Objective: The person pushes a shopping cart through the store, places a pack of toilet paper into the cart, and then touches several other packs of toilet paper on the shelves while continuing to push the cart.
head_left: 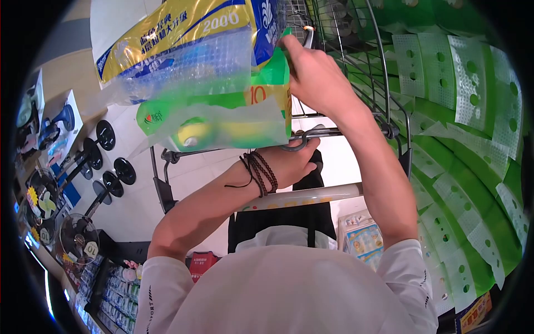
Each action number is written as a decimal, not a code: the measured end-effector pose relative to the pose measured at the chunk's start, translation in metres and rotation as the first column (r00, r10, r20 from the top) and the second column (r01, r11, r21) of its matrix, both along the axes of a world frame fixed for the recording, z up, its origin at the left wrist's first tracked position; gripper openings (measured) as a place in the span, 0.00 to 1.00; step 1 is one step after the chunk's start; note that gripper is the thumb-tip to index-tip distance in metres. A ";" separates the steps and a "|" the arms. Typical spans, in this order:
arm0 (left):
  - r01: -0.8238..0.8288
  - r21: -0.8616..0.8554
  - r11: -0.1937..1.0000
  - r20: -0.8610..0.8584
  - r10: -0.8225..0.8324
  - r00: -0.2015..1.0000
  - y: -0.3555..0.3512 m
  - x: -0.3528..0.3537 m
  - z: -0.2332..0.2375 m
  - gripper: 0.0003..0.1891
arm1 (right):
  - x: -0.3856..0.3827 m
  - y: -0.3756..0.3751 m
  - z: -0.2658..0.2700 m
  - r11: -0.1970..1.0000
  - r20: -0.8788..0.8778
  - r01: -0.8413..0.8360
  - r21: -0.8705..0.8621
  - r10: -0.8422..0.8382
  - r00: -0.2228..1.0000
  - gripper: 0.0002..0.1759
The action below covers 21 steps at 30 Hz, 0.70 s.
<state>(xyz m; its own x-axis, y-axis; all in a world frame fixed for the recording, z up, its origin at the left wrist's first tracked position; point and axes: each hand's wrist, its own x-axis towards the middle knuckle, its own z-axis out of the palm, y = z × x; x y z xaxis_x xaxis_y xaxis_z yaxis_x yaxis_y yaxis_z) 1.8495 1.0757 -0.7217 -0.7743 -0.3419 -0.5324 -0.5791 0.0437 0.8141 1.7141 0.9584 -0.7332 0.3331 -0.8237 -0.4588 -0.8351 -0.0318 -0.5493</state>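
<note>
A green toilet paper pack (214, 119) marked 10 rests at the near rim of a wire shopping cart (384, 72). A blue and gold paper pack (183, 42) marked 2000, wrapped in clear plastic, lies beyond it. My right hand (322, 75) is closed on the green pack's right edge, fingers curled at its far corner. My left hand (286, 165) reaches across below the green pack, close to the cart's rail and a dark metal hook (300, 142). Its thumb shows; most of its fingers are hidden. A beaded bracelet (261, 173) circles my left wrist.
The cart's pale push bar (303, 197) runs in front of my body. Green and white perforated packs (445, 195) are stacked along the right. On the left stand fans (79, 238) with black round bases (105, 135). Boxes (364, 239) stand on the floor at right.
</note>
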 end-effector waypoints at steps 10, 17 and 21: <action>0.022 -0.091 0.996 0.001 -0.022 1.000 -0.008 0.004 0.002 0.27 | 0.009 -0.005 0.010 0.994 0.028 -0.044 0.104 0.041 0.999 0.35; 0.015 -0.082 0.997 -0.027 -0.017 0.999 -0.020 0.010 0.011 0.27 | 0.021 -0.006 0.011 0.984 0.053 -0.028 0.178 0.019 0.998 0.34; -0.014 -0.148 0.989 -0.061 0.005 0.998 -0.010 0.013 0.001 0.27 | 0.024 -0.007 0.006 0.984 0.052 -0.046 0.173 0.038 0.998 0.33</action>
